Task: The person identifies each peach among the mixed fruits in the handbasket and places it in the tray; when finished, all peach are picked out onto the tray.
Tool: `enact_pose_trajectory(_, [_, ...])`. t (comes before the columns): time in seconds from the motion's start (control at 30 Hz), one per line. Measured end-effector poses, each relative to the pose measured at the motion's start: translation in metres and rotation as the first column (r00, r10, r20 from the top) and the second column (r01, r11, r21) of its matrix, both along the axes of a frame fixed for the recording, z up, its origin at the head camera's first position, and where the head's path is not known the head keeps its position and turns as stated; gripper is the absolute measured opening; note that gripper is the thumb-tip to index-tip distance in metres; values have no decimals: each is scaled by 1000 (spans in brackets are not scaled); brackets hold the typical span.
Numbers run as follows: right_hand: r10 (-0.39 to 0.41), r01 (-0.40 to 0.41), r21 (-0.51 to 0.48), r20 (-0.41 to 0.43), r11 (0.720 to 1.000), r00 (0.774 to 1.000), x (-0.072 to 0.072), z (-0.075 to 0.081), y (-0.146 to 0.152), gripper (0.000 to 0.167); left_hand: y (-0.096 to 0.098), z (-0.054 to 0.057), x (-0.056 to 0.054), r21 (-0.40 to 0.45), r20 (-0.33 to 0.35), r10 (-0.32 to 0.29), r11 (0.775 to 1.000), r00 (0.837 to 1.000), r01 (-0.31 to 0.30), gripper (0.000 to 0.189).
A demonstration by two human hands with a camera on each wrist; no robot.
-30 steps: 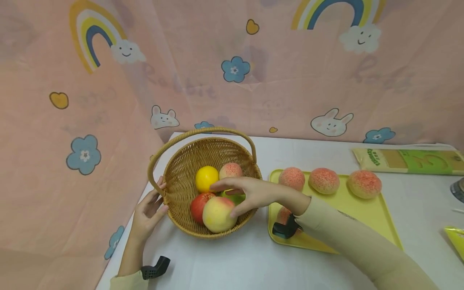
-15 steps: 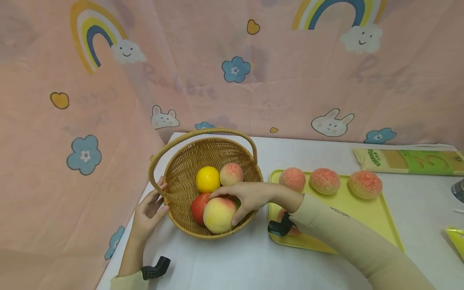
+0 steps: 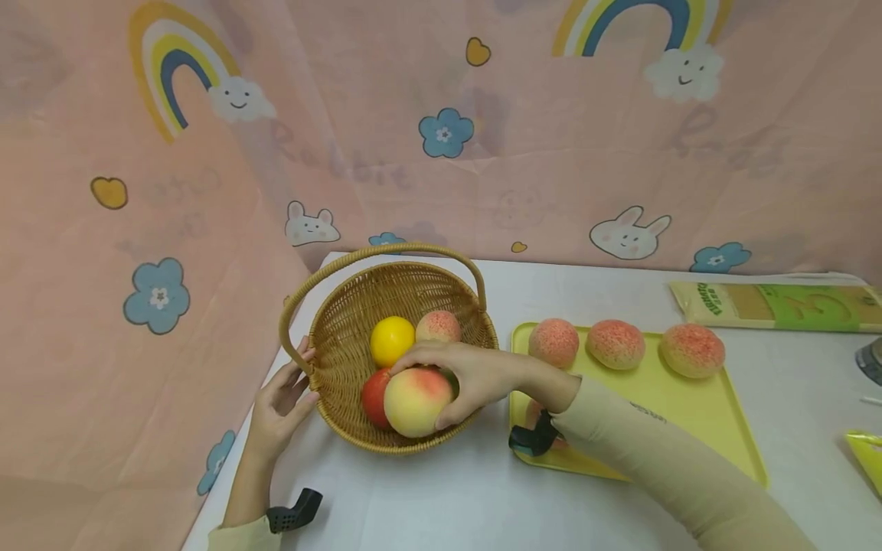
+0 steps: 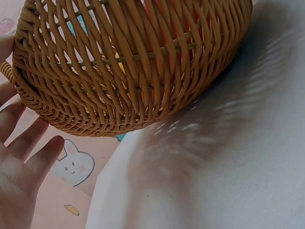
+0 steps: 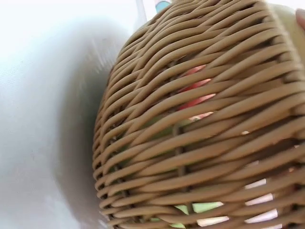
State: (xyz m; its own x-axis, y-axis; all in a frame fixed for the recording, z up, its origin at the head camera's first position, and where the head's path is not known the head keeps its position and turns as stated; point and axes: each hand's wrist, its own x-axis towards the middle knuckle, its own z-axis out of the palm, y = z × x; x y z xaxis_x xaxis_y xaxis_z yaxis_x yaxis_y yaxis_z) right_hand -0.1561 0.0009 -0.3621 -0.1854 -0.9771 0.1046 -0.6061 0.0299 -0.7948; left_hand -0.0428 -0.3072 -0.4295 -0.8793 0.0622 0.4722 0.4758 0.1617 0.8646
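My right hand (image 3: 480, 373) grips a large pale yellow peach (image 3: 416, 405) with a red blush, at the front of a wicker basket (image 3: 342, 367). Inside the basket, a red fruit (image 3: 374, 398) lies left of this peach. Behind it are a yellow ball-like fruit (image 3: 393, 342) and a smaller speckled peach (image 3: 439, 326). My left hand (image 3: 278, 409) touches the basket's left rim with extended fingers, below the arched handle (image 3: 386, 250). The left wrist view shows those fingers (image 4: 40, 152) beside the weave. From the right wrist, the basket wall hides most of the fruit.
Right of the basket lies a yellow tray (image 3: 678, 417) bearing several speckled peaches (image 3: 615, 344); my right forearm crosses over it. A green and beige packet (image 3: 779, 306) lies at the back right. A yellow wrapper (image 3: 867, 455) is at the right edge.
My right hand has closed its fingers around the large peach and raised it slightly. The basket and left hand stay in place.
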Motion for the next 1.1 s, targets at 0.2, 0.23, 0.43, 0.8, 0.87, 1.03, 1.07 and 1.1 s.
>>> enact_pose_trajectory(0.2, [-132,131,-67,-11,989,991,8,10,19,71,0,0,0,-8,29,17,1000,999,-17,52])
enact_pose_trajectory(0.23, [-164,162,-74,-11,984,986,10,11,24,71,0,0,0,-7,31,18,1000,999,-18,52])
enact_pose_trajectory(0.43, [-324,322,-140,13,936,946,17,15,63,74,0,-2,-2,14,-22,-6,1000,1000,6,52])
enact_pose_trajectory(0.8, [-620,619,-123,35,776,784,34,-2,151,80,0,-1,-2,24,-10,0,1000,1000,0,52])
enact_pose_trajectory(0.87, [-668,665,-112,21,738,744,40,-9,166,80,-1,-1,-2,30,-21,-12,999,1000,13,52])
enact_pose_trajectory(1.03, [-722,715,-149,11,683,692,50,-28,199,81,-2,-3,-2,30,-26,-17,999,1000,18,52])
enact_pose_trajectory(1.07, [-731,723,-156,9,673,683,52,-32,205,81,-2,-2,-1,27,-17,-10,1000,1000,10,52])
enact_pose_trajectory(1.1, [-740,732,-160,12,662,672,53,-37,209,81,-1,-2,-1,27,-13,-7,1000,1000,7,52])
